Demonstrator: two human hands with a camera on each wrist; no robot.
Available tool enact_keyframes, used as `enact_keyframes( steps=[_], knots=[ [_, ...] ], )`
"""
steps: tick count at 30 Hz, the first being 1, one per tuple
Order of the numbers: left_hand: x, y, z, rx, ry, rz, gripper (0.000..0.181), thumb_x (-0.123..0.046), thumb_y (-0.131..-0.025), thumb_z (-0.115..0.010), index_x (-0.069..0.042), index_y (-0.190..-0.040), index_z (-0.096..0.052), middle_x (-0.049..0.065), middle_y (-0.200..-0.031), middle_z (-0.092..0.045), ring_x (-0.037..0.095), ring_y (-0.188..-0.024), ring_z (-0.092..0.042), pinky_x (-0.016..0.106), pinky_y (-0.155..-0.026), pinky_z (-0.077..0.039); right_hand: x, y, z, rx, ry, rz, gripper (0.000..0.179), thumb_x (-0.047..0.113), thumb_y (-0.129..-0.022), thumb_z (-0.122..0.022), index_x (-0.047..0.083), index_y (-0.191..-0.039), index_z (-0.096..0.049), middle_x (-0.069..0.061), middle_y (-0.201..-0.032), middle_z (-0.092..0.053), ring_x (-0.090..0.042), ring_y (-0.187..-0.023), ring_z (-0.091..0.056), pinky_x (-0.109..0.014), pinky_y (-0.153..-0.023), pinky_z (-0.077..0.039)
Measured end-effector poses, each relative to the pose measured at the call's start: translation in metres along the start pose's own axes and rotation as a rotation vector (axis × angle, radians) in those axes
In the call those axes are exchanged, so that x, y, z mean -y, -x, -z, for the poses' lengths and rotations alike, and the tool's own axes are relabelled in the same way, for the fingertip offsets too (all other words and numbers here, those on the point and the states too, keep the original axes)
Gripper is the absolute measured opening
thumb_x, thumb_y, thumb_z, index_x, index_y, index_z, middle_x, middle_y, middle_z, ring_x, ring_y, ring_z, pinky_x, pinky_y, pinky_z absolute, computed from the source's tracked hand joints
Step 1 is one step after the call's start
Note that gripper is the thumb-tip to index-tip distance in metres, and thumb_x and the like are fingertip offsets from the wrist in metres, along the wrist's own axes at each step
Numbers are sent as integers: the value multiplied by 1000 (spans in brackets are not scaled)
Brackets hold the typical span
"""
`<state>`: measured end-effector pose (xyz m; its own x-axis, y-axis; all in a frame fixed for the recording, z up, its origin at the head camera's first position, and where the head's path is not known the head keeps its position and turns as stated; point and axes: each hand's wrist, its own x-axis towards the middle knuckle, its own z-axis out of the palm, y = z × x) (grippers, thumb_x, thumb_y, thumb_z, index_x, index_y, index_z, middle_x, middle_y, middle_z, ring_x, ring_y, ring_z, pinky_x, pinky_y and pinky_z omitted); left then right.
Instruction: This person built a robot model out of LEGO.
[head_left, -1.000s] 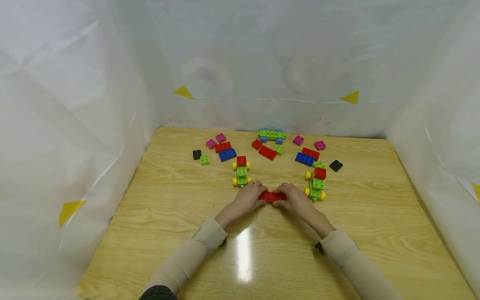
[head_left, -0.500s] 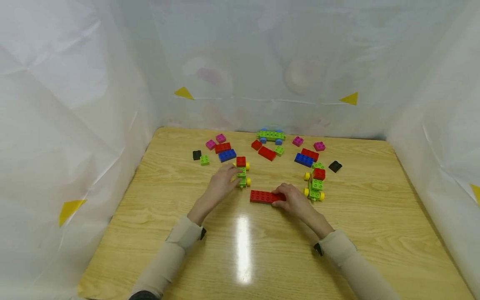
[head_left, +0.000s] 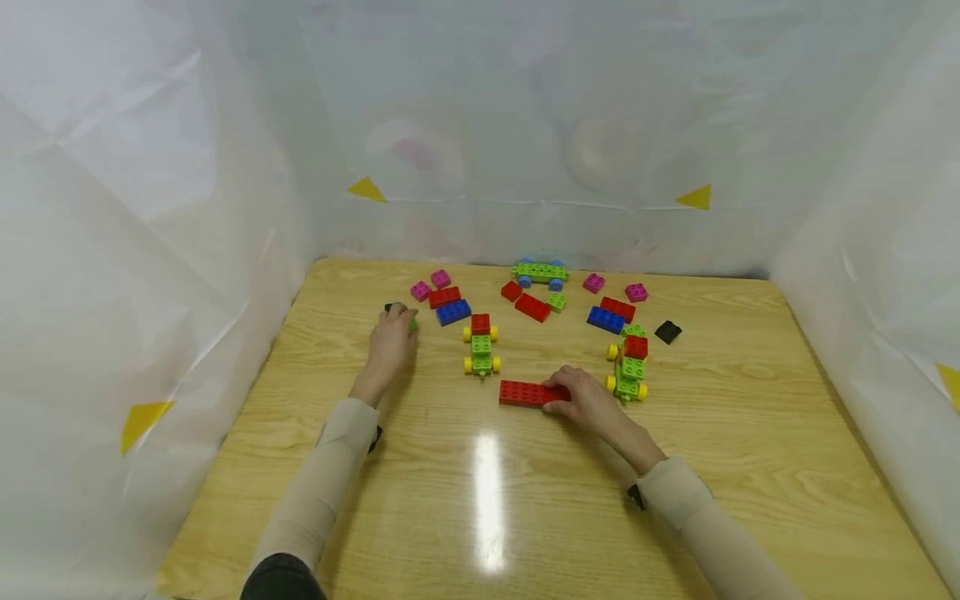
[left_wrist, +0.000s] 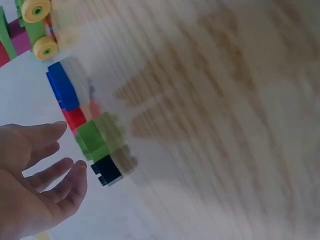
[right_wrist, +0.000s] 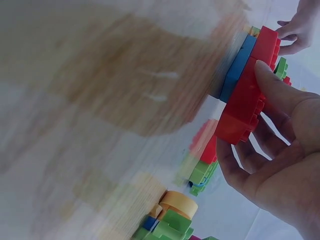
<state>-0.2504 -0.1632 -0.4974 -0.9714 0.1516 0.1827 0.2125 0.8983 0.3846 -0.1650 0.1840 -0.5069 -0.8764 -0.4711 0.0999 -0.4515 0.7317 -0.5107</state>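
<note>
In the head view my left hand reaches over a black brick and a small lime green brick, partly covering both. The left wrist view shows its fingers spread apart beside the green brick and the black brick, with nothing between them. My right hand grips the right end of a long red strip. In the right wrist view this strip is red bricks set end to end, studs towards the palm, with a blue brick showing along the underside.
Two yellow-wheeled green cars with red bricks stand left and right of centre. Behind them lie blue bricks, red bricks, pink bricks and a blue-wheeled green base. Another black brick is at right.
My left hand has let go of the red strip's left end and moved left past the left car to the black and green bricks. The right hand stays on the strip.
</note>
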Motion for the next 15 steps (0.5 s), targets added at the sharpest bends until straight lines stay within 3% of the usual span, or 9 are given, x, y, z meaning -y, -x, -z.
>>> enact_keyframes(
  steps=[3,8,15],
  knots=[
    [3,-4,-3,42,5,50,44,-5,-90,-66,1,-132,-54,19,-127,-50,37,-109,-51,47,-83,-50,0,-1,-1,8,-7,-1,29,23,-84,-76,8,-107,-69,-2,-97,-64,-18,-89,-59,-38,-83,-50],
    [2,-6,-5,95,10,72,42,-8,-93,-63,3,-132,-53,20,-125,-49,37,-112,-49,48,-86,-48,1,0,-2,-8,-8,1,28,22,-83,-77,8,-106,-70,-2,-96,-64,-18,-88,-59,-39,-83,-50],
    [2,-9,-8,78,21,77,37,-5,-91,-65,4,-126,-58,20,-119,-49,36,-106,-52,45,-81,-51,0,0,-2,-23,-4,14,28,22,-82,-78,8,-105,-70,-2,-96,-64,-19,-88,-59,-40,-82,-50]
  ],
)
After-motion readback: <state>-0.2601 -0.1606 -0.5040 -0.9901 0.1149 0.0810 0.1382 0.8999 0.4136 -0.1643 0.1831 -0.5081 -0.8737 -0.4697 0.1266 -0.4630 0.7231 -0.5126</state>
